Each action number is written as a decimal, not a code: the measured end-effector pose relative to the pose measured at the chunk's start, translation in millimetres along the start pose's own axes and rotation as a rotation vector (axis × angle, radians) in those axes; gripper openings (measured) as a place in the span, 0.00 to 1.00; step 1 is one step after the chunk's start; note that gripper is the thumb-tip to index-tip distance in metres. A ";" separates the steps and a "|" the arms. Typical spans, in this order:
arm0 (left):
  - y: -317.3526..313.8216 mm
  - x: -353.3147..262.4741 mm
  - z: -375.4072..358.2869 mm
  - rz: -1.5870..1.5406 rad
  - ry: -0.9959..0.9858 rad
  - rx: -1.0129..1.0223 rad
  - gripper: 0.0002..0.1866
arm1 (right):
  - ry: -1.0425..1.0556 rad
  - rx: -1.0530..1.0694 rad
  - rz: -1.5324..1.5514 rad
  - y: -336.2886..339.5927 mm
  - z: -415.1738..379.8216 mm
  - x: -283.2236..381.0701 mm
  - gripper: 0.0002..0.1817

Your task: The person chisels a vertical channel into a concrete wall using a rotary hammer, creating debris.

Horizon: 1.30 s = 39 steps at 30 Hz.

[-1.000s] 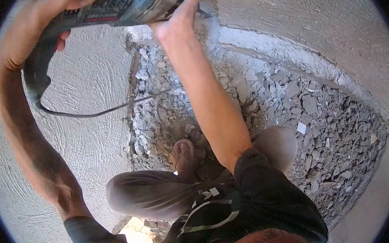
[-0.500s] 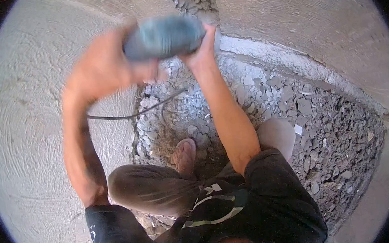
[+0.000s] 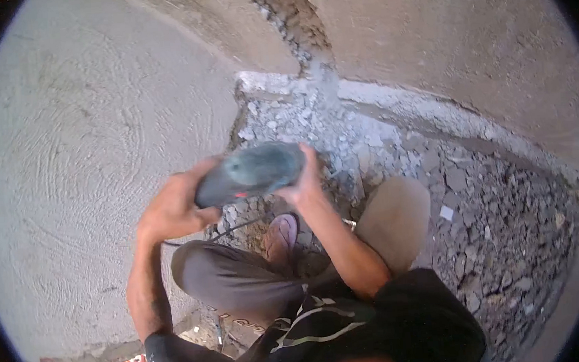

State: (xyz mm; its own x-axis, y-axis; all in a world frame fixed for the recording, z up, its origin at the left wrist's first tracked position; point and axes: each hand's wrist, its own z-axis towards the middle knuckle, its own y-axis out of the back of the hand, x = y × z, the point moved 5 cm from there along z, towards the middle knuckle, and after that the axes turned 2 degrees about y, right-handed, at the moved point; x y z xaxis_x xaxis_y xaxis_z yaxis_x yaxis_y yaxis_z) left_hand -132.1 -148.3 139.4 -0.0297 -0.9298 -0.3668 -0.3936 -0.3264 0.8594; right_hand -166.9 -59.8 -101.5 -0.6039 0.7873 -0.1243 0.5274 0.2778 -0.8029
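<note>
I see black shirt (image 3: 382, 323) nearest, bent knees, sandalled foot (image 3: 279, 235) on rubble (image 3: 483, 220). Both hands hold the rotary hammer (image 3: 251, 172) above the foot: left hand (image 3: 172, 207) fingers wrapped on its rear end, right hand (image 3: 303, 180) fingers clamped on the front body. Cord (image 3: 222, 232) hangs under it. Beyond: chased groove (image 3: 290, 17) cut up the plastered wall (image 3: 428, 41).

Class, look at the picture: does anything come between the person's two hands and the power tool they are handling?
Nothing visible does. The left hand and the right hand both grip the power tool directly, above the rubble.
</note>
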 end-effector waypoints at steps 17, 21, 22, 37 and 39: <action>-13.4 -132.8 96.9 -0.048 -0.737 0.469 0.37 | 0.510 0.161 -0.030 63.4 -148.0 144.0 0.25; -99.9 -130.2 135.2 -0.071 -0.813 0.513 0.39 | 0.682 -0.319 -0.200 98.4 -155.6 163.7 0.33; -126.2 -128.5 143.9 -0.106 -0.854 0.496 0.39 | 0.692 -0.341 -0.217 99.6 -165.3 160.8 0.33; -199.7 69.6 334.7 -0.412 -0.588 -0.639 0.15 | 1.667 -0.862 -1.676 25.9 -228.1 270.0 0.19; -219.9 116.7 379.0 -0.190 -0.398 -0.690 0.25 | 1.673 -0.843 -1.627 50.2 -246.0 298.5 0.21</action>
State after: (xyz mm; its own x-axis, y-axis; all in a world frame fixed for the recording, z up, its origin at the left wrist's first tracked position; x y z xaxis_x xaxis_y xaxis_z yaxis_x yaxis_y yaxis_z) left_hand -397.2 -120.6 -227.3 -0.3948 -0.7604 -0.5156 0.2252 -0.6242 0.7481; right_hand -173.7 324.6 -35.5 -0.0671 -0.6770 0.7330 0.6147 0.5506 0.5648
